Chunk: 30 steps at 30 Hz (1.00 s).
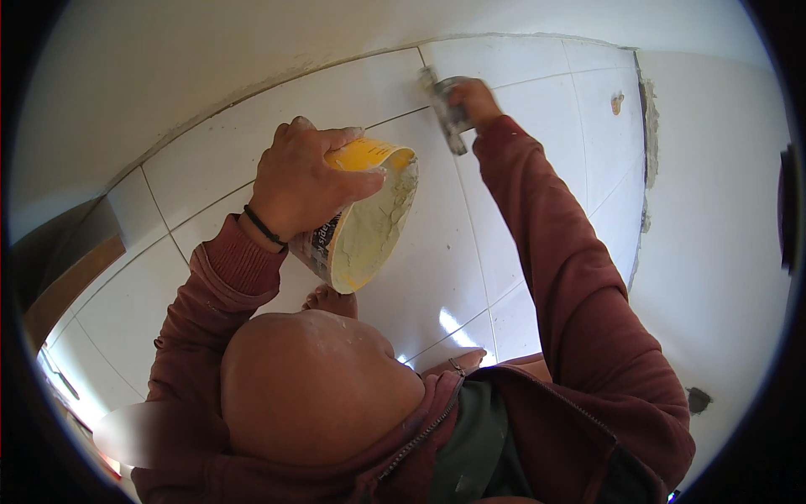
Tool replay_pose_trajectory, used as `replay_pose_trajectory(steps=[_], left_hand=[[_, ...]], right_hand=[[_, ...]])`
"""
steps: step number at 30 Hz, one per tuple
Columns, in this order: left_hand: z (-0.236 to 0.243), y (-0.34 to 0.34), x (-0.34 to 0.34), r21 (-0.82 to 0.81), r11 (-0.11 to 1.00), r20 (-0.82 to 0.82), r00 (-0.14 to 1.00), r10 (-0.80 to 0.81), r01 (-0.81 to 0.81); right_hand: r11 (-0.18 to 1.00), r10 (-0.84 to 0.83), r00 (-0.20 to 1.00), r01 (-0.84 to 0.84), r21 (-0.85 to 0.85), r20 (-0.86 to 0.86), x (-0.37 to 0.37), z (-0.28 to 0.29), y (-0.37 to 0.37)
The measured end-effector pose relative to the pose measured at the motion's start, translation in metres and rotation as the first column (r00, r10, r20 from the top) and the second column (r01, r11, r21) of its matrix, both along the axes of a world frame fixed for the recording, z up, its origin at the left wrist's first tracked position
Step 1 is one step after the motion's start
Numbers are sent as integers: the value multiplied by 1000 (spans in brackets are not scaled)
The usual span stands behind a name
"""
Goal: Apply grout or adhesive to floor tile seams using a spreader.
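Observation:
My left hand (pixel 304 181) is closed on the upper rim of a yellow plastic tub (pixel 369 154) and holds it tilted, its mouth facing right. Pale, greenish-grey paste (pixel 379 223) coats the inside of the tub. Further off to the right, my right hand (pixel 480 102) grips the dark handle of a float trowel (pixel 443 109). Its narrow plate, smeared with pale residue, is seen nearly edge-on, slightly blurred, over the white tiles near the far wall. Whitish smears mark the left fingers.
Glossy white floor tiles (pixel 537 126) with dark joints spread below. A wall (pixel 277 50) borders them at the far side, another wall (pixel 714 185) at the right with a rough gap along its foot. A brown wooden edge (pixel 71 290) stands left. My bare knee (pixel 319 378) is raised beneath the tub.

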<state>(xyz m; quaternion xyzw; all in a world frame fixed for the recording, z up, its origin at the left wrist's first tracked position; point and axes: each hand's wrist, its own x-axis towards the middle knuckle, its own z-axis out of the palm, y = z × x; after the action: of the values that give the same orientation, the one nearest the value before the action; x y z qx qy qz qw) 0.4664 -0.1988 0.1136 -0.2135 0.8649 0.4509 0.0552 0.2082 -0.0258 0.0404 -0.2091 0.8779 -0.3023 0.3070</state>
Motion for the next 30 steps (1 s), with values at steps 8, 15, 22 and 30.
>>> replay_pose_trajectory(steps=[8,15,22,30], left_hand=[[-1,-5,0,59,998,12,1000,-5,4],[-5,-6,5,82,996,0,1000,22,-22],[3,-3,2,-25,1000,-32,999,-5,4],[1,-4,1,-5,998,-77,995,-62,62]], right_hand=[[981,191,981,-191,17,-34,-6,5,-12],[991,90,987,-75,112,-134,10,10,-1],[998,62,996,-62,10,-62,-6,8,4],[943,326,922,-301,141,-211,-33,6,-36]])
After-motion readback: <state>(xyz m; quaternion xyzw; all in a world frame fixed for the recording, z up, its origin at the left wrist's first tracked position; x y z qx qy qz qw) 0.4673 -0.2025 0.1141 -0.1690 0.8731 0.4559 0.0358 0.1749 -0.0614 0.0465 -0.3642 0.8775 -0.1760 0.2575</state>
